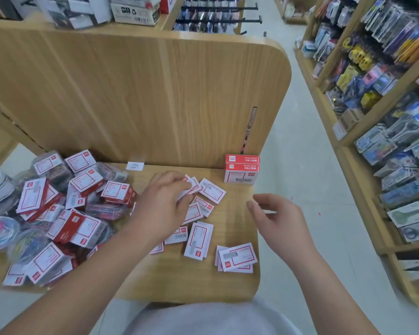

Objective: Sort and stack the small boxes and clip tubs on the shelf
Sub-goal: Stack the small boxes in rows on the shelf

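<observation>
Being sorted across a wooden shelf are small red-and-white boxes, and the job is judged to be at an early stage. Nearest the front edge, a pair of flat boxes is lying overlapped, not yet squared up, and just beyond it another box is lying alone.

Over the middle, the left hand is being reached into a scatter of loose boxes. Its grip is being closed on one of them, with the fingers curled round a box at the far side of the scatter, though that box is mostly hidden by the hand. The right hand is being held above bare wood, its grip released, the fingers loosely bent and nothing in them.

To the left, a heap of boxes and clear clip tubs is lying jumbled, tilted and overlapping, with none of it sorted. This is judged to be the bulk of the work left.

At the back right corner, against the upright panel, a small stack of red boxes is standing square, the only part seen to be finished. No clip tubs are being stacked anywhere in view.
</observation>
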The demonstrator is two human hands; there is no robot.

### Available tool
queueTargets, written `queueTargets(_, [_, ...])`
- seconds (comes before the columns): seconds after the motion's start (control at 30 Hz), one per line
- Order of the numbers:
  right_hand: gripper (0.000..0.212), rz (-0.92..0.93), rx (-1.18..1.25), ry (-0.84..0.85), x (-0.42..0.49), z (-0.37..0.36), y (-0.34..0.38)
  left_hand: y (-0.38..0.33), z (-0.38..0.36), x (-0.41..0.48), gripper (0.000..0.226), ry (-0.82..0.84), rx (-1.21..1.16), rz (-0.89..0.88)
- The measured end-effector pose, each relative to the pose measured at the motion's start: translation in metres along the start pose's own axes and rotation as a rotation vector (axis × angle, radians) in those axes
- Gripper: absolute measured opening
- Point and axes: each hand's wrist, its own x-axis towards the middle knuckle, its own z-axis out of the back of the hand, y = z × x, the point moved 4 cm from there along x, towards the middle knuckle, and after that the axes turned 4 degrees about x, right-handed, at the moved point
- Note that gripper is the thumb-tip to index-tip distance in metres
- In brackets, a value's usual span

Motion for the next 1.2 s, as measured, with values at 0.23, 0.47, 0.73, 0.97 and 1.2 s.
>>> queueTargets(0.23, [0.064, 0.015, -0.156, 0.354, -0.048, -0.011, -0.004, -0.029, -0.027, -0.037, 0.044, 0.218, -0.064, -0.185])
queueTargets(0.47, [0.05, 0.128, -0.21, 0.323, -0.076, -0.023, -0.019, -0.03, -0.043, -0.071, 0.067, 0.32, -0.112, -0.256])
queueTargets(0.73, [0.041, 0.143, -0.203, 0.269, -0.039, -0.033, -0.013, -0.02, -0.045, 0.01, 0.073, 0.394, 0.263, -0.068])
queueTargets(0.97, [0.053, 0.233, -0.188, 0.383, -0.029, -0.034, -0.011, -0.014, -0.049, -0.012, 0.064, 0.357, 0.378, -0.064])
queueTargets(1.2, [0.026, 0.172, -0.216, 0.442, -0.017, -0.031, -0.005, -0.017, -0.036, -0.038, 0.067, 0.405, 0.209, 0.011])
